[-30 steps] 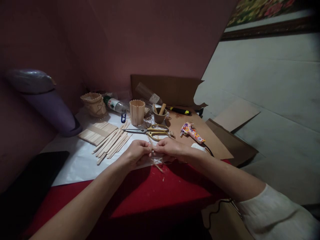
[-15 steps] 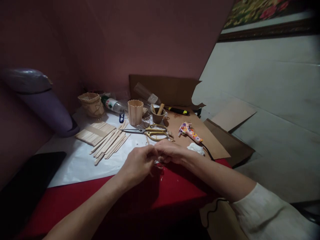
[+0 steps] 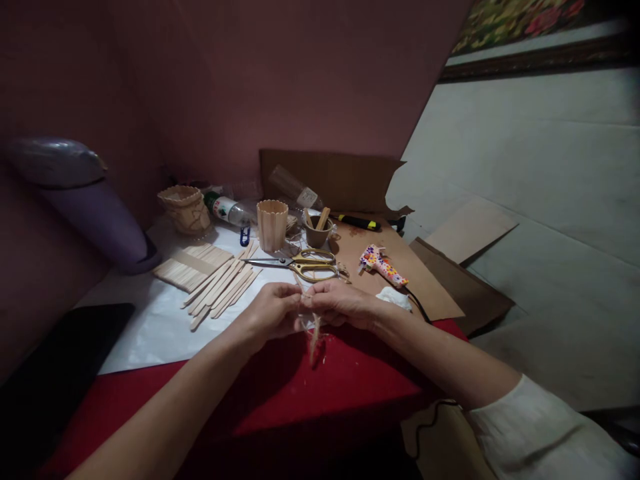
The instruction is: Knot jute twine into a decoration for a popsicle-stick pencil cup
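My left hand (image 3: 274,310) and my right hand (image 3: 340,303) meet over the table's front edge, fingertips pinched close together. Between them runs a piece of tan twine (image 3: 314,343), its frayed end hanging down below the fingers against the red cloth. Both hands are closed on this twine. Just beyond them lie gold-handled scissors (image 3: 313,265), blades pointing left. Loose wooden craft sticks (image 3: 220,290) are spread to the left of my left hand. A stick-covered cup (image 3: 273,225) stands upright behind the scissors.
A banded bundle of craft sticks (image 3: 193,265) and a twine-wrapped stick cup (image 3: 184,210) are at left. A small pot (image 3: 317,235) holds sticks. To the right lie a patterned glue gun (image 3: 383,267), a white wad (image 3: 394,297) and a utility knife (image 3: 357,222). Plastic bottles (image 3: 229,210) rest behind.
My hands have drawn slightly apart and turned, and the twine's end now hangs in plain sight between them. The things on the table have stayed put.
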Motion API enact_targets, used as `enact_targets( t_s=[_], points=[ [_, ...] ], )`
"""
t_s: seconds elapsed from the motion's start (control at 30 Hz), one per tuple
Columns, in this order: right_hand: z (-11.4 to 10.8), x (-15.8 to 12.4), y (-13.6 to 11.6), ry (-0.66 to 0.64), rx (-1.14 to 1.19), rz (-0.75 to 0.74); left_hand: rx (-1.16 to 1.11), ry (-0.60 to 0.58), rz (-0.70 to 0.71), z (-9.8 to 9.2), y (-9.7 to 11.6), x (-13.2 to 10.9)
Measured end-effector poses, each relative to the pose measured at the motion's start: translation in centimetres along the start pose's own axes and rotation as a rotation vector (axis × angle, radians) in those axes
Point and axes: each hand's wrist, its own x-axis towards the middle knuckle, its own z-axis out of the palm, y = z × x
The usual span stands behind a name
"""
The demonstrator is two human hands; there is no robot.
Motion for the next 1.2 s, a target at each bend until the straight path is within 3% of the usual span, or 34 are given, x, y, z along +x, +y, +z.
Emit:
enact_targets(
  t_s=[0.1, 0.27, 0.37, 0.63, 0.93, 1.2],
  points=[
    [-0.2, 0.2, 0.3, 0.016, -0.107, -0.041, -0.025, -0.071, -0.044, 0.2, -0.3, 0.3],
    [-0.5, 0.7, 0.2, 0.247, -0.571, -0.087, 0.181, 0.01, -0.019, -0.1, -0.1, 0.7],
    [-0.5, 0.6, 0.0, 0.259, -0.715, -0.161, 0.223, 0.064, -0.003, -0.1, 0.0, 0.9],
    [-0.6, -0.3, -0.8, 0.229, -0.607, -0.022, 0.255, 0.125, 0.0, 0.2, 0.1, 0.9],
    [-1.3, 0.4, -0.9, 0.257, -0.782, -0.062, 0.285, 0.152, -0.022, 0.0, -0.1, 1.1],
    [-1.2, 0.6, -1.0, 0.251, -0.707, -0.061, 0.264, 0.133, -0.059, 0.1, 0.3, 0.7]
  ],
)
